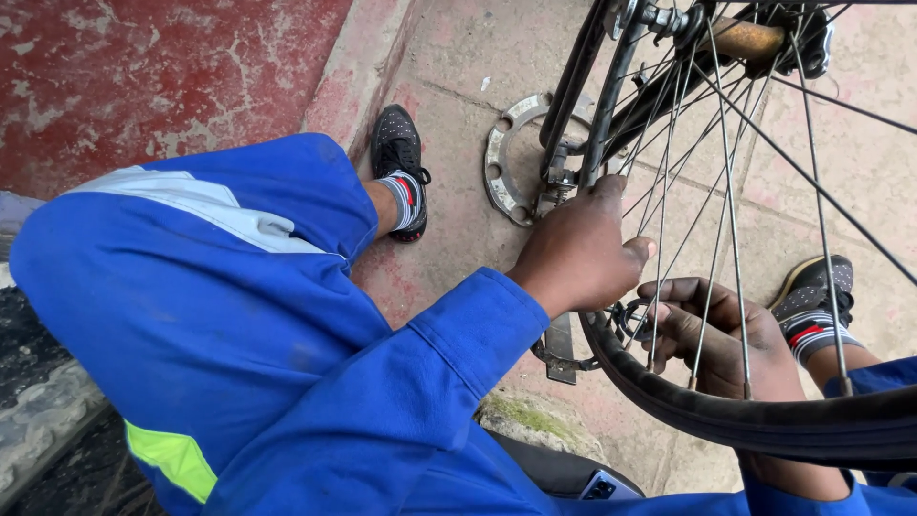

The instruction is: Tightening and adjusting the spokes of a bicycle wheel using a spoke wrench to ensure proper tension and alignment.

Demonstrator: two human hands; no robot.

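A bicycle wheel with a black tyre [764,420] and thin metal spokes [731,210] stands in front of me on the paving. My left hand [583,253] is closed around the black frame tube [597,143] just above the tyre. My right hand [716,334] reaches through the spokes from the other side, its fingers curled at a small metal part [626,315] by the rim; what it grips is partly hidden. Blue overall sleeves cover both arms.
A round metal toothed ring [506,153] lies flat on the paving beside the frame. My black shoes [399,158] [812,287] rest either side of the wheel. A red painted kerb [143,76] runs on the left. A phone [607,489] pokes from a pocket.
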